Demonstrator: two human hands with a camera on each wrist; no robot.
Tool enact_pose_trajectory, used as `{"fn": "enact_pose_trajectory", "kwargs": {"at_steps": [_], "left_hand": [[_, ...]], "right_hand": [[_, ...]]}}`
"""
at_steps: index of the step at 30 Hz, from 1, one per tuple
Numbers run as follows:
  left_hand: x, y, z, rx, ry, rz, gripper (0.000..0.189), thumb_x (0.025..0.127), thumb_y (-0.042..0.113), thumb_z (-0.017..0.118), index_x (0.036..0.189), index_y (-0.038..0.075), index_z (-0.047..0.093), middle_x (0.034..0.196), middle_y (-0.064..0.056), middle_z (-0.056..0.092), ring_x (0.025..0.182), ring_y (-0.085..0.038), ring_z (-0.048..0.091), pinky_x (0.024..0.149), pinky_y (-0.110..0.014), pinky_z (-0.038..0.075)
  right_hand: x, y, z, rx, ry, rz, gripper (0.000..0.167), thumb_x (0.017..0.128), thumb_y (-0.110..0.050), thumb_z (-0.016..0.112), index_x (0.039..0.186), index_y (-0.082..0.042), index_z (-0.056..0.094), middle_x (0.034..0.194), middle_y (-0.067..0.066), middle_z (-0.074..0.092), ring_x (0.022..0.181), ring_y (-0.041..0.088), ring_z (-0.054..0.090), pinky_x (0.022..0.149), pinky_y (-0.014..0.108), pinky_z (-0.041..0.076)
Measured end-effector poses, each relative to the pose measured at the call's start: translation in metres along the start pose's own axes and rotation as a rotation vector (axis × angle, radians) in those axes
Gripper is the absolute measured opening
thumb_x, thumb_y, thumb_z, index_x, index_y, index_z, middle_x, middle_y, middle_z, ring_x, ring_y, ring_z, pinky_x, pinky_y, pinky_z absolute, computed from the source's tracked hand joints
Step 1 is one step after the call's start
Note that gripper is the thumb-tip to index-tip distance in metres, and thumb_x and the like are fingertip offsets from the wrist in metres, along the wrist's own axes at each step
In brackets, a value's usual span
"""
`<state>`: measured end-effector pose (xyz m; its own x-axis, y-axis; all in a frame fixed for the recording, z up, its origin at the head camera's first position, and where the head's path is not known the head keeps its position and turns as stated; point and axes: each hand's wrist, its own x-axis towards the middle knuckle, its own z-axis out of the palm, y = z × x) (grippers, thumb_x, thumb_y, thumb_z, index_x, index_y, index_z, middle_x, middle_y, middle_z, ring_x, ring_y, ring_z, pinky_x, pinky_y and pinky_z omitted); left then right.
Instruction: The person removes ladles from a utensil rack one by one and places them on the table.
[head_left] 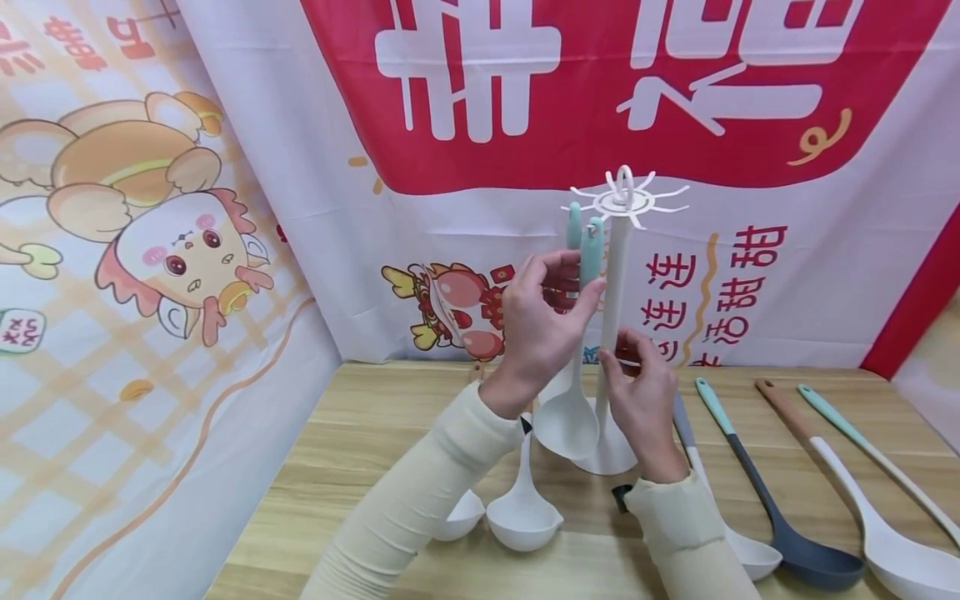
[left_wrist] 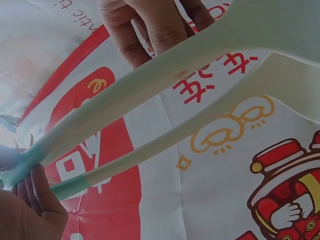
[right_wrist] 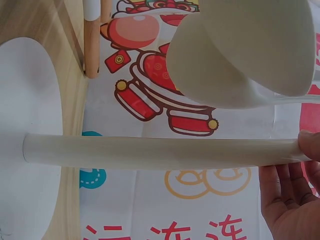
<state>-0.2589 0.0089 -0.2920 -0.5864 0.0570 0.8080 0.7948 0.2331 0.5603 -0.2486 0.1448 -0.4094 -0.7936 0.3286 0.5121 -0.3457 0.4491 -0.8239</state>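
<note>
My left hand (head_left: 543, 321) pinches the mint handle of a white ladle (head_left: 567, 429), which hangs upright beside the rack. A second mint-handled ladle (left_wrist: 150, 155) is just behind it; whether it hangs from a hook I cannot tell. Both handle tops are close to the hooks on the near left of the white rack's hook ring (head_left: 628, 200). Its pole (head_left: 617, 275) is gripped partway up by my right hand (head_left: 645, 400). In the right wrist view, the two pale ladle bowls (right_wrist: 260, 45) overlap beside the pole, and the round base (right_wrist: 30, 100) is on the table.
On the wooden table (head_left: 330, 467), several ladles lie to the right, among them a dark one (head_left: 817, 562) and a brown-handled white one (head_left: 903, 558). Two white ladles lie left of the base, one with its bowl (head_left: 525, 518) near my left sleeve. Printed cloth hangs behind.
</note>
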Motion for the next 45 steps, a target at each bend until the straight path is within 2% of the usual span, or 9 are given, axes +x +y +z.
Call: {"fn": "enact_pose_trajectory", "kwargs": {"at_steps": [9,18,26,39,45], "left_hand": [[0.005,0.006,-0.001,0.012,0.013,-0.021,0.036,0.092,0.012,0.083,0.121,-0.003,0.069,0.108,-0.016,0.072,0.091,-0.023,0.076,0.076,-0.017,0.063],[0.01,0.008,-0.003,0.028,0.037,-0.019,0.035,0.091,0.012,0.083,0.12,-0.002,0.07,0.109,-0.015,0.073,0.089,-0.022,0.076,0.075,-0.016,0.063],[0.009,0.012,-0.007,0.004,0.041,-0.032,0.035,0.091,0.01,0.083,0.12,-0.002,0.07,0.108,-0.015,0.073,0.089,-0.022,0.076,0.074,-0.021,0.065],[0.006,0.021,-0.027,-0.017,0.072,-0.032,0.035,0.091,0.011,0.084,0.121,-0.001,0.071,0.108,-0.015,0.075,0.085,-0.022,0.074,0.069,-0.025,0.065],[0.008,0.019,-0.041,-0.013,0.056,-0.034,0.037,0.091,0.011,0.084,0.122,-0.002,0.07,0.111,-0.015,0.076,0.088,-0.022,0.075,0.073,-0.028,0.066]], "right_hand": [[0.001,0.0,0.001,-0.03,0.007,-0.015,0.04,0.101,-0.013,0.072,0.138,-0.006,0.062,0.127,0.016,0.071,0.116,0.031,0.071,0.101,0.053,0.061],[0.0,0.001,0.003,-0.011,0.005,-0.013,0.039,0.1,-0.013,0.072,0.138,-0.005,0.062,0.127,0.018,0.071,0.115,0.034,0.07,0.103,0.056,0.06],[-0.001,0.001,0.004,-0.017,0.0,-0.005,0.039,0.1,-0.011,0.072,0.137,-0.004,0.062,0.126,0.018,0.071,0.114,0.033,0.071,0.101,0.055,0.061],[-0.001,0.001,0.003,-0.02,0.006,-0.016,0.038,0.1,-0.011,0.072,0.137,-0.004,0.063,0.124,0.018,0.072,0.113,0.033,0.071,0.099,0.055,0.062],[0.0,0.0,0.001,-0.014,0.01,-0.016,0.037,0.1,-0.01,0.071,0.136,-0.003,0.063,0.124,0.018,0.071,0.113,0.033,0.07,0.099,0.055,0.062]]}}
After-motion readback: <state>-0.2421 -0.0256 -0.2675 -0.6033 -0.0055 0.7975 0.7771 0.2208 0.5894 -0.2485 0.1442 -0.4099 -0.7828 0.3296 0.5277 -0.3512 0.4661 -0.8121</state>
